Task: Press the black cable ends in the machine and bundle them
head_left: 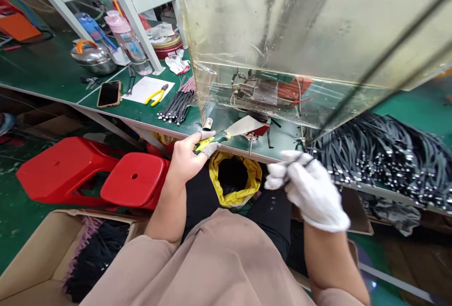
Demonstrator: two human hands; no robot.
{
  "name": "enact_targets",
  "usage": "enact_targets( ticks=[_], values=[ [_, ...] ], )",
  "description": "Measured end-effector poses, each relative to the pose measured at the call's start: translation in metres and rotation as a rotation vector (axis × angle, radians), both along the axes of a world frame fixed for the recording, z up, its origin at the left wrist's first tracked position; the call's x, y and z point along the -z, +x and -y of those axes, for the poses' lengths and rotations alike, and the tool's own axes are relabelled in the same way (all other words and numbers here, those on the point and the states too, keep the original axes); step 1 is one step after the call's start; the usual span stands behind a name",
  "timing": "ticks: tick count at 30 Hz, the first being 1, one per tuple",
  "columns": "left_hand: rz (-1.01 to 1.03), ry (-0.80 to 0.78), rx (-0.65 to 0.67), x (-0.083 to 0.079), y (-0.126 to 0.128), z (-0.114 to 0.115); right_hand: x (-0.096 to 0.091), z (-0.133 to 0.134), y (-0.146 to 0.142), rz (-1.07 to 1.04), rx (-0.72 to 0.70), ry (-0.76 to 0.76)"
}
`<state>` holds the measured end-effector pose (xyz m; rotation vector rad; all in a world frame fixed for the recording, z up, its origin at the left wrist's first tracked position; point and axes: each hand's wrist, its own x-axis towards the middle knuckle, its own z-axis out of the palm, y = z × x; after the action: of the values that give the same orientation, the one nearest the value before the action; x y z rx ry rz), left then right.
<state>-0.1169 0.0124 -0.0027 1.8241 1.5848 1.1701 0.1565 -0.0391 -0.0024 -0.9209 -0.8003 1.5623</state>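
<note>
Cloudy plastic sheeting overhangs the green counter. The left hand grips a yellow-green-handled flat scraper; the white-gloved right hand clasps thin black cables.

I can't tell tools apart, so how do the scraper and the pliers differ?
The scraper is held in the left hand, while the pliers lie on a white sheet. The scraper has one wide, flat blade; the pliers have a small head. The scraper's handle is green and yellow; the pliers' two handles are yellow. Both show yellow on their grips.
</note>
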Motion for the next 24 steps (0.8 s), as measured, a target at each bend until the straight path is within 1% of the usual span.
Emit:
enact_targets(
  ticks=[2, 4, 6, 7, 9, 11, 14, 17, 20, 24],
  values=[
    [0.002, 0.000, -0.055, 0.002, -0.006, 0.002, 0.031, -0.005, -0.015, -0.050, -0.145, -0.192],
    [-0.006, -0.009, -0.100, 0.006, -0.012, 0.003, 0.063, -0.005, -0.026, -0.075, -0.180, -0.333],
    [-0.015, -0.020, -0.135, 0.009, -0.018, 0.003, 0.086, -0.003, -0.031, -0.110, -0.191, -0.403],
    [-0.016, -0.022, -0.145, 0.010, -0.021, 0.003, 0.092, -0.003, -0.033, -0.123, -0.192, -0.413],
    [-0.010, -0.017, -0.156, 0.012, -0.024, 0.003, 0.092, -0.007, -0.034, -0.131, -0.187, -0.391],
    [-0.004, -0.014, -0.162, 0.015, -0.025, 0.002, 0.081, -0.021, -0.035, -0.133, -0.186, -0.341],
    [-0.009, -0.010, -0.174, 0.018, -0.024, 0.002, 0.060, -0.053, -0.038, -0.174, -0.162, -0.260],
    [-0.014, -0.007, -0.192, 0.021, -0.026, 0.004, 0.048, -0.086, -0.042, -0.219, -0.123, -0.206],
    [-0.019, -0.020, -0.225, 0.022, -0.029, 0.007, 0.045, -0.107, -0.044, -0.237, -0.119, -0.199],
    [-0.029, -0.044, -0.250, 0.021, -0.033, 0.008, 0.045, -0.120, -0.046, -0.266, -0.123, -0.205]
  ],
)
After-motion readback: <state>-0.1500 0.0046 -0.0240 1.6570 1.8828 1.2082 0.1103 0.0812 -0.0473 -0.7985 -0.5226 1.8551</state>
